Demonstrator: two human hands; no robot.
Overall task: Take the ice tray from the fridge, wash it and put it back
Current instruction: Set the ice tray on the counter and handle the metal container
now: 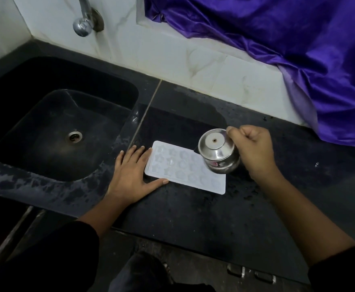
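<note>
The left hand [130, 175] lies flat with straight fingers against the white, star-moulded ice tray [180, 167], which rests on the black counter [193, 218] beside the sink [56, 127]. The right hand [254, 148] grips a tilted steel pot [216, 152] over the tray, its contents hidden.

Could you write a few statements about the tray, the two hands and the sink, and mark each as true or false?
The ice tray lies in the sink. False: it lies on the counter, right of the sink.
The right hand holds a steel pot over the tray. True.
The left hand grips the tray. False: it lies flat, fingers straight, at the tray's left edge.
A purple cloth lies at the back right. True.
Water runs from the tap. False: no stream shows.
</note>
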